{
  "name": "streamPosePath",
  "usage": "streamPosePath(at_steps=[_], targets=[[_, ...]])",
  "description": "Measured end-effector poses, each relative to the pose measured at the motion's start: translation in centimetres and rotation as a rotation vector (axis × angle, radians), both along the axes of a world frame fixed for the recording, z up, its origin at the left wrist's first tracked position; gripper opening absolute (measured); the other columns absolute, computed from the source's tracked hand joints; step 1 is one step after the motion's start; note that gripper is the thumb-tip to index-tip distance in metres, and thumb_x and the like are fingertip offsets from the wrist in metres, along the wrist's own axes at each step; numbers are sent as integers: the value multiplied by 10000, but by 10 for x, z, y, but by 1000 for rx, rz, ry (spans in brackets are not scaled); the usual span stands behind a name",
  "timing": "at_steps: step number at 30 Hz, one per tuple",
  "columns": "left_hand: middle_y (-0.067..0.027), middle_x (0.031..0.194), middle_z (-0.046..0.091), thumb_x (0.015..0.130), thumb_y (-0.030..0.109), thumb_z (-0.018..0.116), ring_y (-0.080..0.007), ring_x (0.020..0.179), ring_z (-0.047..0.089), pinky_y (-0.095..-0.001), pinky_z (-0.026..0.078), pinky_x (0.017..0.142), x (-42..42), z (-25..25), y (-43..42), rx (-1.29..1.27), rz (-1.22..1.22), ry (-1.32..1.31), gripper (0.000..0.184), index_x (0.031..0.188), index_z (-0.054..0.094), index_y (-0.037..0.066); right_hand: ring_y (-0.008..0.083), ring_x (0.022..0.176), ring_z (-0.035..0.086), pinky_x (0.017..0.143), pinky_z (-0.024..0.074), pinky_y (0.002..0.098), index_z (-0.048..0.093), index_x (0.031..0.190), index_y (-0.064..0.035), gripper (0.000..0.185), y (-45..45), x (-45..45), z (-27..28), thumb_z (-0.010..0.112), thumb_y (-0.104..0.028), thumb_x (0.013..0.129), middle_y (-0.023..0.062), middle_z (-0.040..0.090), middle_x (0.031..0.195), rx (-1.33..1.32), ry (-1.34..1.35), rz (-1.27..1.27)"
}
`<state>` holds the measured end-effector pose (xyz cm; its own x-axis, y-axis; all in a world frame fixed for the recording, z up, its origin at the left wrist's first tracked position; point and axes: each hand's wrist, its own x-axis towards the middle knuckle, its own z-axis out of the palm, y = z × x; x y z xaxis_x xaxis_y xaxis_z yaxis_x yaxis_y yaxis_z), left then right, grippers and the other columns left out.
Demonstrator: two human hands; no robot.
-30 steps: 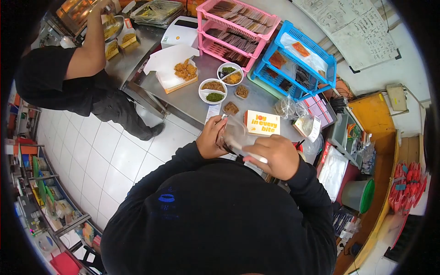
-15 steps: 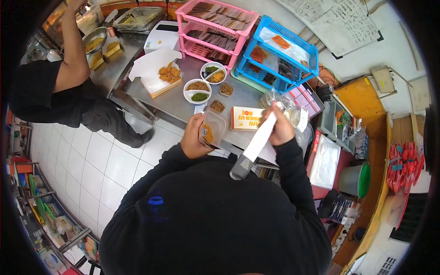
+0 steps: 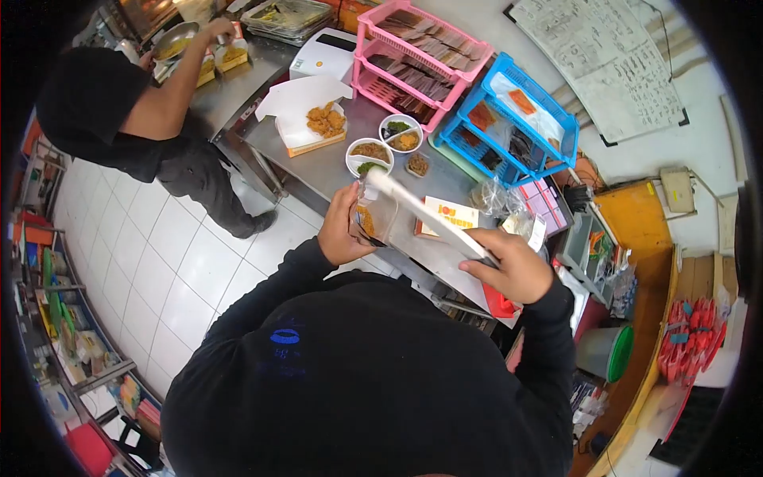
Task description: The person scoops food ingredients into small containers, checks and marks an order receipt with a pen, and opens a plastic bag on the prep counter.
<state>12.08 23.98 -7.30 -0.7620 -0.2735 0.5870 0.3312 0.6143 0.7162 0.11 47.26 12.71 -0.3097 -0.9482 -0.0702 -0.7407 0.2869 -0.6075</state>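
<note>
My left hand [image 3: 343, 229] is closed around the side of a clear plastic tub [image 3: 384, 211], tilted, with orange-yellow crumbly food [image 3: 365, 222] inside. In my right hand [image 3: 510, 266] is a long white spatula-like tool [image 3: 429, 215], gripped at its dark end; its exact kind is unclear. The tool's pale rounded end reaches over the tub's upper rim; whether they touch I cannot tell. Just beyond the tub stands a round white bowl [image 3: 388, 148] divided into brown and green food. A white box with orange and yellow lettering [image 3: 445, 213] lies behind the tool.
Farther back are another divided bowl [image 3: 403, 135], a small food cup [image 3: 417, 165] and an open carton of fried pieces [image 3: 326, 121]. Pink stacked trays [image 3: 421, 60] and blue ones [image 3: 509, 119] stand behind. At left, a co-worker [image 3: 119, 119] reaches over food boxes.
My right hand has lowered, and the tool has swung round: its dark end pointed toward my body, and now its white end is over the tub. The co-worker's arm has come down.
</note>
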Motion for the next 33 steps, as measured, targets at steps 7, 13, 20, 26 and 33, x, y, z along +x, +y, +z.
streamPosePath(at_steps=[7,13,20,26,33], targets=[[-209,1187,382,512,148,846,-360,1051,446,-406,387,882,2,-7,-2,-90,-45,141,1072,1362,198,59,319,696,589,570,465,399,494,983,-75,258,-37,15,27,607,-127,758,129,561,798,163,420,32],[-201,1192,378,536,143,841,-352,1060,434,-412,386,875,12,-19,10,6,-169,229,1051,1369,202,90,302,659,587,561,482,368,526,895,-32,173,-66,32,21,563,-69,730,133,518,783,-153,328,211],[-183,1188,367,560,139,829,-331,1037,439,-394,389,863,15,-3,17,-36,-264,31,975,1342,251,70,289,669,591,565,474,345,534,862,-33,154,-81,36,-52,593,-72,725,153,559,737,-4,278,210],[-185,1127,407,535,139,814,-329,1014,453,-386,398,828,19,-15,18,80,-287,-109,924,1303,309,47,260,577,611,536,474,347,587,869,-11,149,-61,7,-94,599,-124,774,188,596,661,17,-279,-142],[-181,1124,431,523,165,793,-356,1016,449,-410,366,869,19,6,7,-160,-186,-152,894,1286,345,38,96,400,490,346,343,207,543,933,-6,158,-5,-15,-99,596,-123,840,9,531,633,-26,-1018,-596]])
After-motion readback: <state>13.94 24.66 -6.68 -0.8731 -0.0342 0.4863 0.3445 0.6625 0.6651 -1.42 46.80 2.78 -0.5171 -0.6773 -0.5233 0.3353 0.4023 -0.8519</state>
